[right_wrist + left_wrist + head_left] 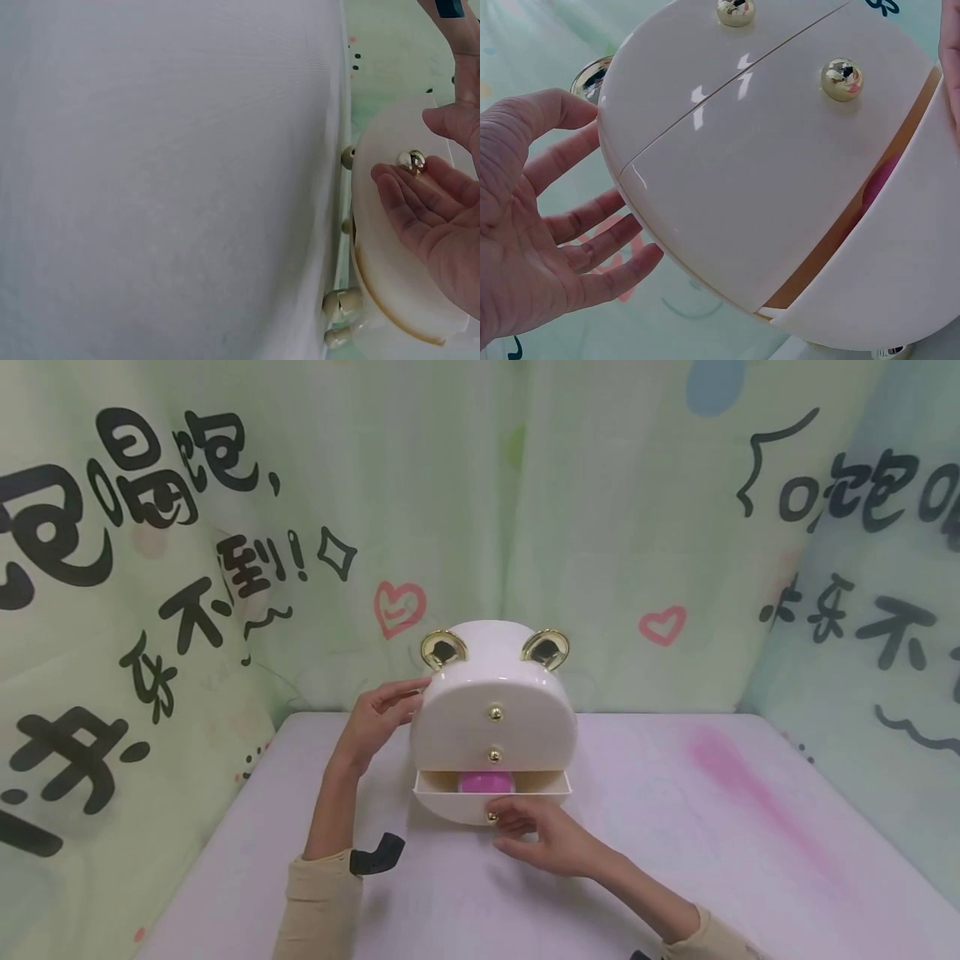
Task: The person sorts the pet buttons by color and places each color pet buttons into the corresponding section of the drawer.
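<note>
A glossy white rounded drawer box [457, 731] with gold knobs stands on the table. Its bottom drawer [453, 806] is pulled partway out, and a pink object [486, 782] shows inside, its lower part hidden by the drawer front. My left hand [375, 722] rests its spread fingertips against the box's left side, as the left wrist view also shows. In front of the bottom drawer is my right hand [551, 839], fingers loosely bent right at the gold knob [411, 161]. Its thumb stands apart from the knob in the right wrist view.
Two gold-rimmed ear shapes [546, 649] stick up from the box top. The pale table [675, 843] has a pink streak on its right. Behind and beside it hang light green curtains [600, 527] with black writing and red hearts. Small round feet [343, 304] show under the box.
</note>
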`<state>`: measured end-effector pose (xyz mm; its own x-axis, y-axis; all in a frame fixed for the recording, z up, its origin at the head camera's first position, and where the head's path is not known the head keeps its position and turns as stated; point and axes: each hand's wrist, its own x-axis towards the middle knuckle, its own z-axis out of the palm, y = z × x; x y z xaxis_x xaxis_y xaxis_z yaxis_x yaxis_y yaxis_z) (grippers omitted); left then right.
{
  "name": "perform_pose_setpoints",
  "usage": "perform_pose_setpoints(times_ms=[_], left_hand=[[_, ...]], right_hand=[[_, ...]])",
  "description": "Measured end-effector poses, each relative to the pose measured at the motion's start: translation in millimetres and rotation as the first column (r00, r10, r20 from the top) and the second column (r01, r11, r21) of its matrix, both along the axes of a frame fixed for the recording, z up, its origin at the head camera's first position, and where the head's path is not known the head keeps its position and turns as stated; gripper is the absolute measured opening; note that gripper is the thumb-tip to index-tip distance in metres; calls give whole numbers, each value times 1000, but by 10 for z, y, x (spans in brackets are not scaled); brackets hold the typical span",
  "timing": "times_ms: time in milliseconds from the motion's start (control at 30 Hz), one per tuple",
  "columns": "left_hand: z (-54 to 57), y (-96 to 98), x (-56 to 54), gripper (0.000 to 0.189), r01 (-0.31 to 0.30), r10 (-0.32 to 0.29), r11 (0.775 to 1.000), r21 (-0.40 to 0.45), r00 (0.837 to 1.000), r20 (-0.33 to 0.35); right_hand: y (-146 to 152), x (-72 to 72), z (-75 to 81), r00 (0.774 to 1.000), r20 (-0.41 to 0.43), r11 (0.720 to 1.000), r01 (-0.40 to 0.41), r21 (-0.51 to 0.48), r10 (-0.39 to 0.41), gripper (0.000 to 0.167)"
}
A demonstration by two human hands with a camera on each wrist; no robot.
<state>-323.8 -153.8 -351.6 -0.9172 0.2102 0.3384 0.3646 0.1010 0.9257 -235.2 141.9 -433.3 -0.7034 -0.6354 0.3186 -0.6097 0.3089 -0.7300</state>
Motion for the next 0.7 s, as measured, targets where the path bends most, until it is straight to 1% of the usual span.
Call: perform_pose_setpoints(times_ms=[200, 300, 533, 700], left_hand=[[-23, 15, 0, 37, -3, 3, 1000, 4, 1000, -9], [-13, 11, 6, 37, -1, 1, 1000, 0, 1000, -6], [-30, -2, 3, 37, -3, 3, 1000, 1, 1000, -2], [-12, 2, 6, 37, -4, 4, 1000, 5, 1000, -6]], right_hand=[[21, -67, -12, 999, 30, 1000, 22, -1, -22, 37], [11, -103, -15, 999, 41, 1000, 31, -5, -31, 37], [-10, -185, -37, 998, 38, 999, 47, 1, -47, 37], [-20, -237, -42, 997, 44, 998, 62, -10, -62, 36]])
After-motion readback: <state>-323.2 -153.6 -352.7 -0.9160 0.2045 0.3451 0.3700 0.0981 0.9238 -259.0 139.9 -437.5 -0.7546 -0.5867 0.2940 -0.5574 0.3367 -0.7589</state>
